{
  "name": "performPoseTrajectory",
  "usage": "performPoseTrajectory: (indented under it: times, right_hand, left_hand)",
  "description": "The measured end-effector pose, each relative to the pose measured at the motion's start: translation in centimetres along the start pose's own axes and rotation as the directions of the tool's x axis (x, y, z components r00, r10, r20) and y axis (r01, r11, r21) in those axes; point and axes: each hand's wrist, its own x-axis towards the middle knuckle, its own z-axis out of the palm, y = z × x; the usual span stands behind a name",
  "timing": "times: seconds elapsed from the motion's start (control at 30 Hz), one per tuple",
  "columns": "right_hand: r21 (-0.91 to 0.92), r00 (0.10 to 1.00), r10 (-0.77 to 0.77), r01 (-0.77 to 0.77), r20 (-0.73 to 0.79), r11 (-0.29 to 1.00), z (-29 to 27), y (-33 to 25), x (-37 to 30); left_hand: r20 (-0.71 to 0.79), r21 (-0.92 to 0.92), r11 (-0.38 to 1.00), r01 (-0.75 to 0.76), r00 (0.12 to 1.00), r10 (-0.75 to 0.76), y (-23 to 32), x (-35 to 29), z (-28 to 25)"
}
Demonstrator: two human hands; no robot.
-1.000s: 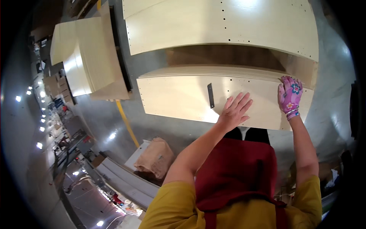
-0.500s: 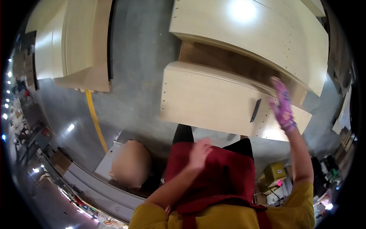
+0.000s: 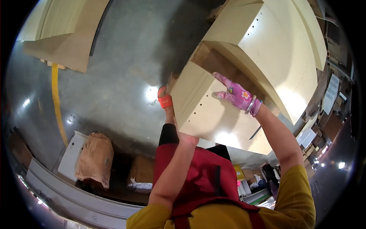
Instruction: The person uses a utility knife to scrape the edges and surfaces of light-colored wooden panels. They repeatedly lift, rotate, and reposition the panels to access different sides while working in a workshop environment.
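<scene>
A stack of pale wooden panels lies in front of me, its top board drilled with small holes near the left end. My right hand, in a pink flowered glove, is at the far edge of the top board. Its fingers and thumb are stretched apart, and it holds nothing. My bare left hand is at the near edge of the stack by my apron. The board edge hides its fingers. A dark thin strip lies on the top board.
Beyond a narrow gap rises a taller stack of pale panels. Another panel stack stands far left on a brown sheet, near a yellow floor line. A brown paper sack sits lower left, beside a long grey ledge.
My view has turned and I stand nearer the stack's left end. The gloved right hand has moved left along the board. My left hand has gone from above the apron to the near edge.
</scene>
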Motion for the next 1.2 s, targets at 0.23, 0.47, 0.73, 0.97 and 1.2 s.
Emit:
performPoseTrajectory:
  times: [0.23, 0.47, 0.73, 0.97, 1.2]
  right_hand:
    - [0.189, 0.991, 0.099, -0.116, 0.093, 0.975, -1.4, 0.3, 0.8]
    - [0.029, 0.92, 0.393, -0.393, 0.015, 0.919, -1.7, 5.9, 13.8]
    - [0.09, 0.885, 0.4, -0.43, 0.241, 0.898, 2.3, 8.5, 17.1]
    - [-0.053, 0.914, 0.285, -0.282, 0.289, 0.958, 1.9, 9.8, 17.0]
    - [0.226, 0.868, 0.41, -0.475, 0.279, 0.85, 2.8, 10.9, 18.2]
  left_hand:
    - [0.292, -0.249, 0.968, 0.011, 0.954, 0.064, -0.1, 0.4, -4.2]
    - [0.129, -0.937, 0.338, 0.089, 0.987, 0.1, -2.7, 11.7, -23.0]
    - [-0.178, 0.185, 0.973, -0.139, 0.969, 0.173, 0.2, 11.2, -11.4]
    - [-0.196, -0.061, 0.997, -0.035, 0.98, 0.023, 0.6, 10.1, -9.6]
    - [-0.178, -0.003, 1.0, -0.005, 0.984, 0.005, 1.6, 10.2, -9.2]
